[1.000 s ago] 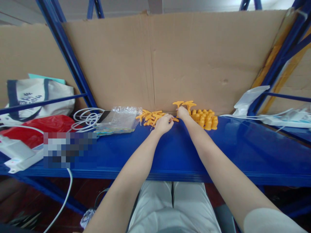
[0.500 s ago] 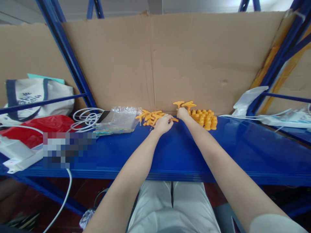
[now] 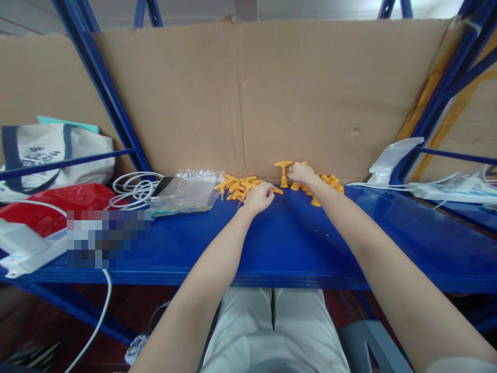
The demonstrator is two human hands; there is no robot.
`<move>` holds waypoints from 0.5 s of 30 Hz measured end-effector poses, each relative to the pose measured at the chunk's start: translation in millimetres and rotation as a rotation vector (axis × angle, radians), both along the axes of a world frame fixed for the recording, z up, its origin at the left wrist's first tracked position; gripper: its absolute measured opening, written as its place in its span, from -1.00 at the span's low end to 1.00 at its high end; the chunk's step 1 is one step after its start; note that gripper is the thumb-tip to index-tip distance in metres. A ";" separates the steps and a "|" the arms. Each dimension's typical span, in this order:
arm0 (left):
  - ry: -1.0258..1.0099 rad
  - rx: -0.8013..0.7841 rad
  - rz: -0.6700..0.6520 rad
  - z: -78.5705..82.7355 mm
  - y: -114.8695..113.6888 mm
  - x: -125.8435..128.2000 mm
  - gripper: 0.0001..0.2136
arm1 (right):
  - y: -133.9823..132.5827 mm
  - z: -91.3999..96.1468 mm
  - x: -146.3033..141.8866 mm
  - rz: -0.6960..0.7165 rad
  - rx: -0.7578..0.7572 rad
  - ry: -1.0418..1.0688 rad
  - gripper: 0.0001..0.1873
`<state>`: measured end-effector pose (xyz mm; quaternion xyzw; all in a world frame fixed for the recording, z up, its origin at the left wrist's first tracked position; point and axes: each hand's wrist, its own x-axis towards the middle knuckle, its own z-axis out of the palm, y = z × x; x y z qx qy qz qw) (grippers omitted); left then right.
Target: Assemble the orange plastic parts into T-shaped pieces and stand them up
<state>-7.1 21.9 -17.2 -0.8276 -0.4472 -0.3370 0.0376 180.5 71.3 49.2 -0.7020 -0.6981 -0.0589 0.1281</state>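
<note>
My left hand [image 3: 259, 198] rests at the right side of a pile of orange corkscrew handles [image 3: 236, 185], some showing metal spirals. Its fingers are curled in a pinch at one orange corkscrew handle [image 3: 277, 190]; the exact contact is partly hidden. My right hand [image 3: 303, 172] is closed round the top of an orange corkscrew [image 3: 295, 185] standing by the cardboard. Just left of it, another T-shaped corkscrew [image 3: 283, 173] stands upright and untouched. Several orange corkscrew bases [image 3: 333, 182] are grouped behind my right wrist, which partly covers them.
A clear plastic bag stack [image 3: 188, 192] lies left of the pile, beside a coiled white cable [image 3: 135, 190]. Cardboard [image 3: 303, 93] walls the back of the blue shelf [image 3: 287, 243]. A white power strip [image 3: 34, 254] lies left, a white plastic piece [image 3: 394, 160] right.
My right hand has moved right, from the left standing corkscrew to the one beside it. The left corkscrew now stands free. My left hand has hardly moved.
</note>
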 end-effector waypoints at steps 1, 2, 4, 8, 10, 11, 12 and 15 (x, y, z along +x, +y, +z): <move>0.000 0.000 0.003 0.0 -0.2 0.1 -0.77 | 0.2 1.6 2.3 -0.026 -0.009 -0.013 -0.60; 0.000 0.000 0.004 0.0 -0.5 0.2 -0.77 | 0.9 2.4 4.4 -0.041 -0.014 -0.034 -0.59; -0.002 0.003 0.003 0.1 -1.0 0.4 -0.77 | 3.2 1.2 8.5 -0.035 -0.023 -0.084 -0.57; 0.001 0.013 -0.004 0.3 -1.4 0.3 -0.77 | 10.3 -9.8 13.2 0.052 -0.102 -0.117 -0.61; 0.003 0.007 -0.003 0.6 -1.4 0.0 -0.78 | 14.2 -16.7 12.8 0.072 -0.124 -0.107 -0.62; 0.001 0.001 -0.003 0.7 -1.5 -0.1 -0.78 | 16.0 -20.0 12.1 0.078 -0.120 -0.100 -0.61; -0.002 -0.006 -0.003 0.9 -1.5 -0.2 -0.78 | 17.7 -23.0 11.1 0.082 -0.109 -0.091 -0.60; -0.012 -0.018 -0.004 1.4 -1.7 -0.2 -0.78 | 21.1 -30.3 8.7 0.096 -0.066 -0.059 -0.54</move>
